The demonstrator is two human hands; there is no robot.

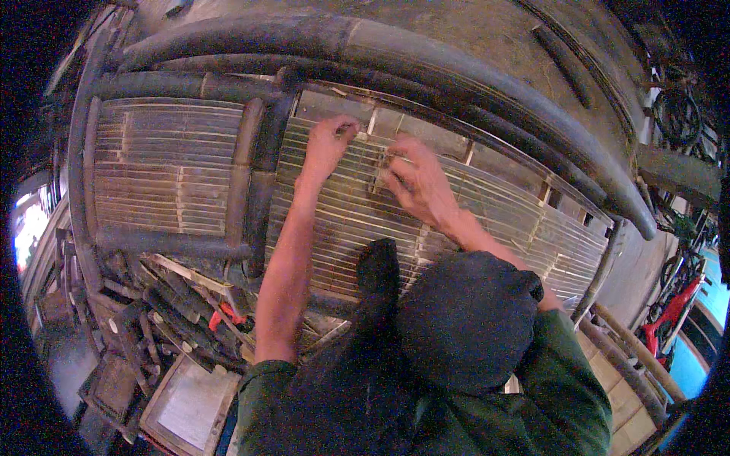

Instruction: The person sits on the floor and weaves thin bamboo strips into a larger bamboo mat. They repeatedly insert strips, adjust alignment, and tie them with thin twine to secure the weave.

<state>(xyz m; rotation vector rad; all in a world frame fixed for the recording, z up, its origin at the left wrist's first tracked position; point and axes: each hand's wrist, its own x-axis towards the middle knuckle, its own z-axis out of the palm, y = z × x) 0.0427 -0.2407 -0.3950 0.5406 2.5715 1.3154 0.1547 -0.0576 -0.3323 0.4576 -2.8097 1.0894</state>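
My left hand (328, 150) is over the far edge of a slatted bamboo panel (342, 228), its fingers curled and pinched together. Whatever they pinch is too small to make out. To its right my right hand (417, 179) is closed too, fingertips bent down close to a pale crosswise strip (378, 169) on the slats. What it grips, if anything, is hidden by the fingers. The panel's thin slats run side to side inside a frame of thick dark bamboo poles (262, 167). Beyond the last slat, an open strip shows the grey surface underneath.
A smaller slatted panel (167, 163) lies left within the same frame. Thick curved poles (426, 57) border the far side. Dark poles (186, 304) and a pale framed board (190, 403) are at lower left. A red object (673, 311) stands at the far right. My dark-clad knee (471, 323) is up against the panel.
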